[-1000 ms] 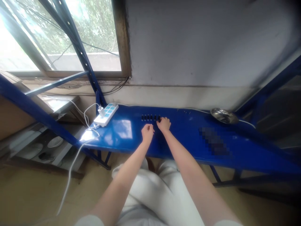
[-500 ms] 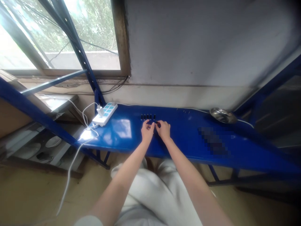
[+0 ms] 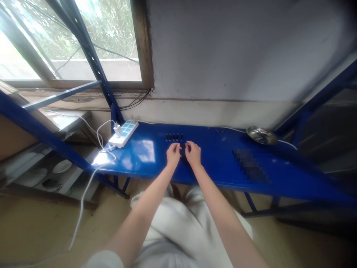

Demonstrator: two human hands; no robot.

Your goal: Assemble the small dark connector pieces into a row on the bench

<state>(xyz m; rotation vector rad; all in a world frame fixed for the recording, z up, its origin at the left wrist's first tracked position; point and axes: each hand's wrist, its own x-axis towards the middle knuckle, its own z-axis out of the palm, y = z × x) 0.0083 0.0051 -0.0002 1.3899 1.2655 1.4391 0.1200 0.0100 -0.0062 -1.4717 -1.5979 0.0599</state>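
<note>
My left hand [image 3: 173, 153] and my right hand [image 3: 193, 152] face each other low over the blue table [image 3: 217, 167]. Between their fingertips is a small dark object [image 3: 183, 146], too small to make out well; the fingers of both hands are pinched at its two sides. Just beyond my left hand, several small black pieces [image 3: 173, 137] stand in a short row, with a wider gap before the rightmost one [image 3: 181, 137].
A white power strip [image 3: 124, 134] with a plugged-in charger lies at the table's left end, its cable hanging down. Toward the back right is a shiny metal bowl [image 3: 261, 135]. A blurred dark item [image 3: 251, 164] lies at right. Tiny bits lie near the back edge.
My hands have drawn slightly apart, and the dark object now shows between their fingertips. The row of black pieces looks the same. The whole view has shifted a little.
</note>
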